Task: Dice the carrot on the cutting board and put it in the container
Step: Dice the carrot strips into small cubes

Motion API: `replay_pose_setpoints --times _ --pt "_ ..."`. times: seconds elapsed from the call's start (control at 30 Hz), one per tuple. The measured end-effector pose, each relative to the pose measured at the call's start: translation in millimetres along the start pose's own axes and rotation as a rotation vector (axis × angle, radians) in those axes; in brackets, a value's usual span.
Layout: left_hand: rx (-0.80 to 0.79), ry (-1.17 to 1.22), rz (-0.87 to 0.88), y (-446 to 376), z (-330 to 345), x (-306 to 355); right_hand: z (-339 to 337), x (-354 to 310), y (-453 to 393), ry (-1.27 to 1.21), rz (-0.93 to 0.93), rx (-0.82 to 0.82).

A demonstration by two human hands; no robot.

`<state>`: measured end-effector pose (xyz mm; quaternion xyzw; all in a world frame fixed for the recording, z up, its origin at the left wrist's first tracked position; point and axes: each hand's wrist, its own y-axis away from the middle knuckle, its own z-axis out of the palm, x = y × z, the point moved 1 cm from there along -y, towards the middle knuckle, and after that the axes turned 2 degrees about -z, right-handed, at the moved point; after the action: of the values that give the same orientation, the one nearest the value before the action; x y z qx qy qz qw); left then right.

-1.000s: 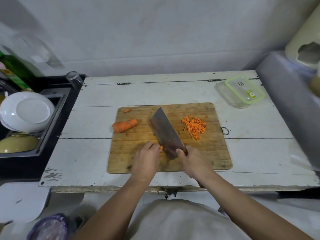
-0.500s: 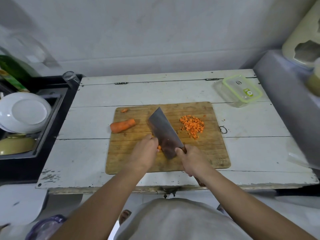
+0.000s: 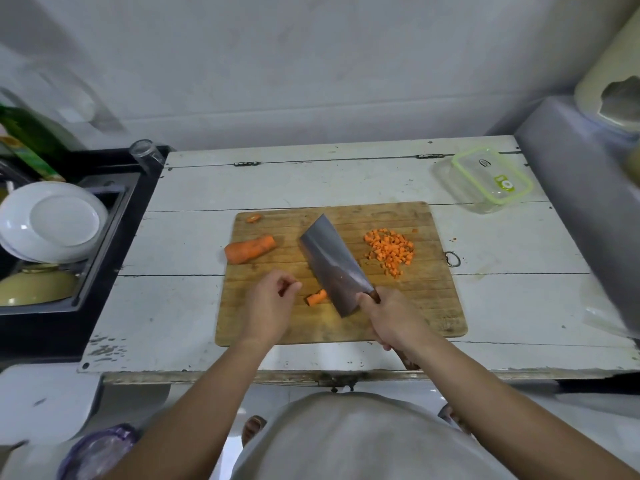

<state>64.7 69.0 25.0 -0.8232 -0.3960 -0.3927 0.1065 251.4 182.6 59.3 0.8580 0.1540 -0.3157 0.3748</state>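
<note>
wooden cutting board (image 3: 426, 306) flat on the bench. on it: thick carrot stub (image 3: 250, 249) at the left edge, small carrot strip (image 3: 317, 297) by the cleaver (image 3: 334, 268) blade, heap of diced carrot (image 3: 390, 250) at the right. clear green-rimmed container (image 3: 485, 180) far right, off the board.

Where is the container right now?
In the head view, the container sits at the table's far right corner, beyond the cutting board's top-right corner; no carrot is visible inside.
</note>
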Motion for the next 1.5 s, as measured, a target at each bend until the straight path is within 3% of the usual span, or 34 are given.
replay_pose_setpoints --times 0.27,0.47,0.7,0.93,1.1,1.2,1.33,1.43,1.5 --pt "0.089 0.072 -0.094 -81.5 -61.7 6.3 -16.3 -12.8 -2.2 -0.378 0.044 0.025" --pt "-0.004 -0.102 -0.149 -156.4 -76.5 3.0 -29.8 -27.3 -16.4 -0.346 0.002 0.077" --pt "-0.055 -0.116 -0.147 -190.5 -80.8 -9.3 -34.1 -22.7 -16.6 -0.361 0.031 0.102" --pt "0.056 -0.078 0.016 -135.3 -98.4 24.3 -36.4 -17.9 -14.6 -0.382 0.029 0.079" --pt "-0.284 -0.226 0.199 -41.8 -32.9 37.6 -37.9 -5.9 -10.4 -0.378 0.027 0.085" --pt "-0.343 -0.347 0.137 -9.5 1.1 28.9 -39.9 2.9 -7.4 -0.368 0.043 0.097" --pt "-0.193 -0.487 0.045 13.5 19.6 33.2 -41.5 9.8 0.1 -0.295 0.033 0.125" --pt "-0.246 -0.373 -0.039 25.9 31.9 39.4 -41.6 13.5 3.3 -0.270 0.019 0.121" --pt "-0.352 -0.120 -0.179 24.6 32.0 37.5 -42.2 17.6 3.8 -0.227 0.006 0.111"
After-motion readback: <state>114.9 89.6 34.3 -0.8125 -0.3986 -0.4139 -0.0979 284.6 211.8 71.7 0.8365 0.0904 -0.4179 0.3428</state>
